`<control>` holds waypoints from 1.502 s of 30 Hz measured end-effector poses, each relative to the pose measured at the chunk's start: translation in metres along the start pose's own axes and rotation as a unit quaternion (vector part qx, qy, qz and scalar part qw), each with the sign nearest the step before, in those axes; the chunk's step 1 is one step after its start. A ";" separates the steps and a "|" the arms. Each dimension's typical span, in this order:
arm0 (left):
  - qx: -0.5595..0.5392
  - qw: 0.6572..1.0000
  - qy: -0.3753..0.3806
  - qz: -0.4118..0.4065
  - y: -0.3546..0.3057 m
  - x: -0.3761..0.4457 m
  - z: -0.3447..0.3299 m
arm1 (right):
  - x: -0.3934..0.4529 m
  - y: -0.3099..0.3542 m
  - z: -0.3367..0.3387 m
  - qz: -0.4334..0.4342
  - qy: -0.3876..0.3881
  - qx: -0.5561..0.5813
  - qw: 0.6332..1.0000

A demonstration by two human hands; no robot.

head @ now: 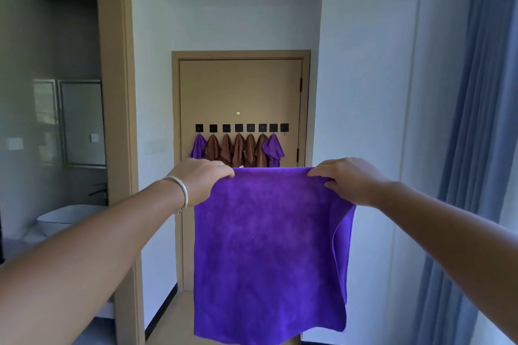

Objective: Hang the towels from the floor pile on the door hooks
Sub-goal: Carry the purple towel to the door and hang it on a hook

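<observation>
Nearest the camera: both forearms stretched fwd, a purple towel (269, 255) held up btw them. Left hand (200, 180) grips the towel's top left corner, fingers curled over the upper edge; silver bangle (182, 193) on that wrist. Right hand (350, 179) pinches the top right corner, fingertips folded down over the edge, thumb side under the cloth. Towel hangs flat and spread, top edge approx level; right side edge curls inward a bit, bottom hem near lower frame edge.

Mid-distance, left: beige door frame (117, 120) opening onto a bathroom w/ a white basin (60, 217), dark tap above it, mirrored cabinet on the wall. Right: blue curtain (473, 148) hanging full height. White walls either side of a short passage.

Far end: closed tan door (241, 89) w/ a row of eight black square hooks (239, 128). Seven hooks loaded: purple towel on hook 1 from left, brown towels (238, 150) on hooks 2–6, purple one on hook 7. Hook 8 (284, 127), far right, bare. Small round brass fitting above the row, approx centre. Lower part of the door hidden behind the held towel.
</observation>
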State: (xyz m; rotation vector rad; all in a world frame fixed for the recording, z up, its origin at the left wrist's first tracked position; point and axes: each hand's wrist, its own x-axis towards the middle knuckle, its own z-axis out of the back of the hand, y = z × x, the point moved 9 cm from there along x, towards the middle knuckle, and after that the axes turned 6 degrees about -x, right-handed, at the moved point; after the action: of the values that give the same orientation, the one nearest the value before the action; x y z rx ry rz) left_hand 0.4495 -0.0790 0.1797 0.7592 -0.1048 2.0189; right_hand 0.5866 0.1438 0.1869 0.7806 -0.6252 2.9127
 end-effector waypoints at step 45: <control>0.012 0.999 0.007 -0.047 0.242 0.525 -0.442 | 0.487 -0.255 -0.443 -0.046 -0.011 -0.041 0.998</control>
State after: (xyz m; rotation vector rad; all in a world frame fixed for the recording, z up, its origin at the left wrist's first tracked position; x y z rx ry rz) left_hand -0.1438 0.3427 0.1674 0.7517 -0.0370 1.9377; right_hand -0.0021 0.5324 0.1707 0.8110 -0.6876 2.7801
